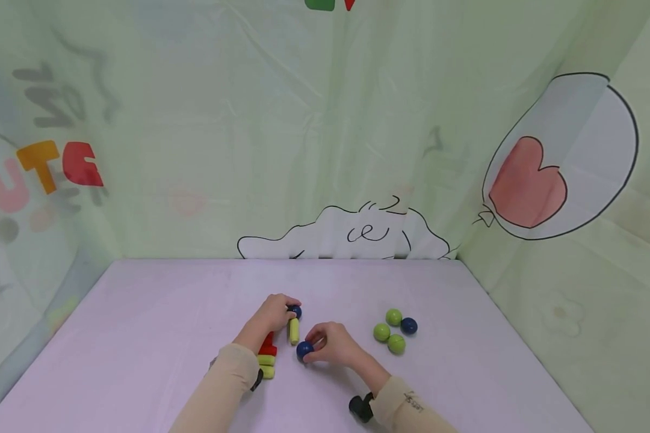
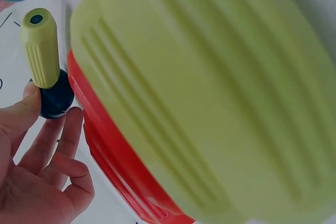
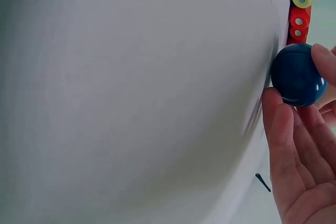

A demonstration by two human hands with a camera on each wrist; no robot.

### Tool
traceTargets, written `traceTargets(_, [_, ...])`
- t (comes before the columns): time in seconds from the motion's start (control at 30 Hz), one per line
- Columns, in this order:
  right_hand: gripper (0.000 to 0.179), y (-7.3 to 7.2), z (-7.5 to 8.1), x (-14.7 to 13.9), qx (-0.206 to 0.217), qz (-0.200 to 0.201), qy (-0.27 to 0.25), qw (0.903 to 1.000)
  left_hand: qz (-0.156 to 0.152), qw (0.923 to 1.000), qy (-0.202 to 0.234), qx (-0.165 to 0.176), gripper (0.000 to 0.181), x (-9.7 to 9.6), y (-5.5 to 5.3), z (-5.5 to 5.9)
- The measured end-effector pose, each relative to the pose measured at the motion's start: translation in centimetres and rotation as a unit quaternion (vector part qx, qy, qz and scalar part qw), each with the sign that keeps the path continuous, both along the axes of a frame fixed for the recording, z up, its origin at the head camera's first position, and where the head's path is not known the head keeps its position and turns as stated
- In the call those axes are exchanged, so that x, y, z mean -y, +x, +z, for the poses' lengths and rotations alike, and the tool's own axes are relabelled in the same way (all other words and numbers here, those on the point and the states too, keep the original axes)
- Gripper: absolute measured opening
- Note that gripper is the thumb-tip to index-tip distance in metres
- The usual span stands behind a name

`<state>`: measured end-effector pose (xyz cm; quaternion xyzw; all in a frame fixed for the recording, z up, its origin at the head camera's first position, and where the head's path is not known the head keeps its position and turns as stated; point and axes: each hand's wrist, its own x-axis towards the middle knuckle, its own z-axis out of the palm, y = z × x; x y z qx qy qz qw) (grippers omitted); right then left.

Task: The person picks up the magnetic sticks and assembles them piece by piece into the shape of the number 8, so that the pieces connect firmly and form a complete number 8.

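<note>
My left hand [image 1: 273, 311] pinches a dark blue ball [image 2: 56, 95] between thumb and fingers. A short yellow-green grooved rod [image 2: 41, 51] stands end-on against that ball, its free end showing a dark round spot. Nearer the body, my right hand [image 1: 336, 344] grips a second blue ball [image 3: 299, 75] by thumb and fingertips, close over the table. This ball sits just off the rod's near end in the head view. Partly hidden under the left forearm lie red rods [image 1: 268, 349] and more yellow-green rods [image 1: 266, 366], side by side.
To the right, several green balls [image 1: 393, 317] sit grouped with another dark blue ball [image 1: 408, 326] on the pale table [image 1: 466, 385]. A printed cloth backdrop [image 1: 195, 120] rises along the table's back and side edges. Dark camera mounts [image 1: 361, 408] are worn at the wrists.
</note>
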<state>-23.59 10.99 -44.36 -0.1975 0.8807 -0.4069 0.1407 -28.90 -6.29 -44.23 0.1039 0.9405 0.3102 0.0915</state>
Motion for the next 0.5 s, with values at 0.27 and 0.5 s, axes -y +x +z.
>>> traceTargets(0.27, [0.025, 0.3, 0.1, 0.7, 0.005, -0.007, -0.009, 0.9999, -0.003, 1.0, 0.0, -0.005, 0.027, -0.1, 0.2, 0.3])
traceTargets(0.5, [0.024, 0.2, -0.4, 1.5, -0.003, -0.024, -0.006, 0.9997, 0.005, 1.0, 0.004, -0.001, 0.027, -0.1, 0.3, 0.2])
